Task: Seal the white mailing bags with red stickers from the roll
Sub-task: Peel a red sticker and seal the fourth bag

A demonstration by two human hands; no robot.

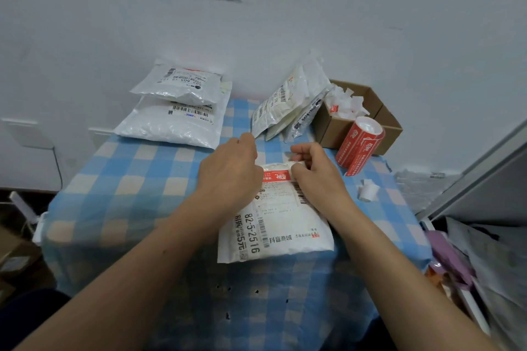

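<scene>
A white mailing bag (282,225) with a printed shipping label lies flat on the checked tablecloth in front of me. A red sticker (276,176) lies across its far end. My left hand (228,168) rests on the bag's far left corner, covering the sticker's left part, fingers curled down. My right hand (313,168) pinches the bag's far right edge at the sticker's right end. The red sticker roll (360,145) lies on its side to the right, its loose end trailing onto the cloth.
Two white mailing bags (176,111) are stacked at the far left. Several more bags (288,102) lean against the wall behind my hands. A cardboard box (356,120) of white backing scraps sits far right. A crumpled scrap (368,191) lies by the right edge. Clutter stands right of the table.
</scene>
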